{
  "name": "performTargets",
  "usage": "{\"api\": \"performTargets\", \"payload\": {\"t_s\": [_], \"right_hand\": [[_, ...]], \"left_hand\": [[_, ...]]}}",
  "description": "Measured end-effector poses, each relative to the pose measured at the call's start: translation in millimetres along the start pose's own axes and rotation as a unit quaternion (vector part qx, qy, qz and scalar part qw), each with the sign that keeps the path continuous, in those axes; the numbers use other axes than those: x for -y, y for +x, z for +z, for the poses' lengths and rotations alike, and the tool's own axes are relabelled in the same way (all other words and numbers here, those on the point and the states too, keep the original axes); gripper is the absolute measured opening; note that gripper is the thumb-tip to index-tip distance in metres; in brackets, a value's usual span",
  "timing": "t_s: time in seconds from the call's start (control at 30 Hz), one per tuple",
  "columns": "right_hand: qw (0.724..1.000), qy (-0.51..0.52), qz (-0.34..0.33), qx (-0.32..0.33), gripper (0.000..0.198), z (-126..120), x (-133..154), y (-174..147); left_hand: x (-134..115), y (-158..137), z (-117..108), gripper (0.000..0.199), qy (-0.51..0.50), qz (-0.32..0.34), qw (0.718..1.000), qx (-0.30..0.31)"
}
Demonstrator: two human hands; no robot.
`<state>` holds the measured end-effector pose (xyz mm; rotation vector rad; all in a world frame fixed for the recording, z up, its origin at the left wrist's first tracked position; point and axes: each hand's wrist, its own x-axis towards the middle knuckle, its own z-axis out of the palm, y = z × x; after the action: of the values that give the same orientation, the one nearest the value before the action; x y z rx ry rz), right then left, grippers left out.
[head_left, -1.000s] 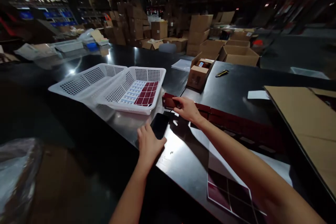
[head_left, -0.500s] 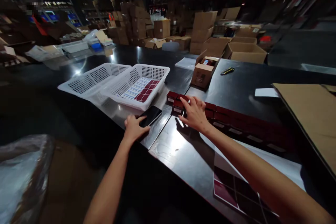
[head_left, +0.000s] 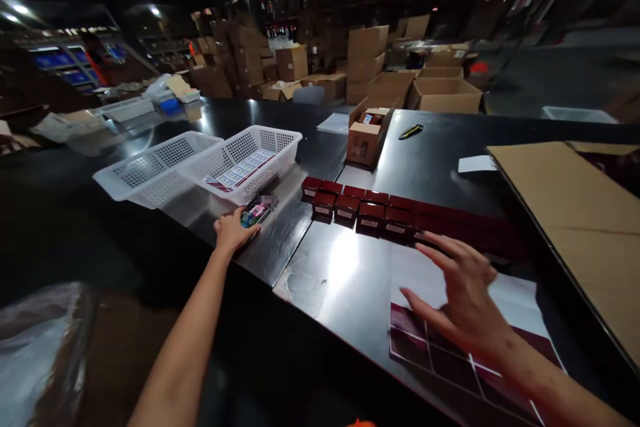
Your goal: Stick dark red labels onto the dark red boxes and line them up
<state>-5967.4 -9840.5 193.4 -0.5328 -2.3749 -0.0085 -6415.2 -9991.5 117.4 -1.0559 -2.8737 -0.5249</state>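
Resting on a lit phone [head_left: 256, 214] at centre left, the left hand [head_left: 231, 230] lies flat against it, fingers loosely closing over its near end. The right hand [head_left: 463, 297] hovers open, fingers spread, at lower right above a sheet of maroon labels [head_left: 440, 363]. Small maroon boxes [head_left: 370, 210] line the black table [head_left: 320, 260] mid-frame; a careless sweep could likely topple them.
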Motion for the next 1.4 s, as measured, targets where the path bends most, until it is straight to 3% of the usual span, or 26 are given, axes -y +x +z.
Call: {"api": "performTargets", "payload": {"t_s": [0.13, 0.23, 0.33, 0.43, 0.57, 0.7, 0.77, 0.87, 0.97, 1.1, 1.23, 1.3, 1.4], "right_hand": [[0.994, -0.044, 0.096, -0.019, 0.064, -35, -32, -54], [0.99, -0.04, 0.133, 0.013, 0.054, -53, -46, -91], [0.98, 0.007, 0.187, 0.063, 0.043, -66, -40, -119], [0.965, 0.065, 0.239, 0.086, 0.037, -72, -30, -137], [0.95, 0.072, 0.291, 0.087, 0.037, -74, -25, -156], [0.941, 0.084, 0.315, 0.096, 0.043, -75, -30, -169], [0.938, 0.086, 0.32, 0.105, 0.044, -77, -31, -169], [0.938, 0.08, 0.314, 0.121, 0.044, -82, -25, -159], [0.946, 0.106, 0.279, 0.124, 0.047, -97, -19, -146], [0.96, 0.056, 0.273, 0.038, 0.041, -146, -33, -136], [0.936, -0.071, 0.344, -0.037, 0.034, -195, -59, -132], [0.936, -0.05, 0.349, -0.008, 0.033, -195, -66, -128], [0.948, 0.041, 0.294, 0.116, 0.038, -161, -72, -126]], "left_hand": [[-15, -27, -1, 0.073, -0.011, -0.003, 0.996, -0.084], [-48, -51, -1, 0.074, -0.031, 0.047, 0.992, -0.117], [-104, -74, 4, 0.072, -0.08, 0.214, 0.962, -0.151], [-177, -95, 13, 0.067, -0.172, 0.394, 0.887, -0.17], [-273, -128, 27, 0.059, -0.303, 0.535, 0.784, -0.088], [-328, -153, 46, 0.046, -0.273, 0.604, 0.736, 0.138], [-333, -161, 56, 0.059, -0.209, 0.621, 0.723, 0.219], [-320, -165, 71, 0.088, -0.13, 0.646, 0.706, 0.259], [-304, -157, 84, 0.085, -0.108, 0.671, 0.682, 0.271], [-298, -150, 92, 0.088, -0.123, 0.691, 0.665, 0.253], [-301, -155, 89, 0.088, -0.138, 0.685, 0.671, 0.248], [-304, -159, 84, 0.091, -0.144, 0.672, 0.679, 0.259], [-308, -161, 76, 0.101, -0.142, 0.659, 0.682, 0.283]]}}
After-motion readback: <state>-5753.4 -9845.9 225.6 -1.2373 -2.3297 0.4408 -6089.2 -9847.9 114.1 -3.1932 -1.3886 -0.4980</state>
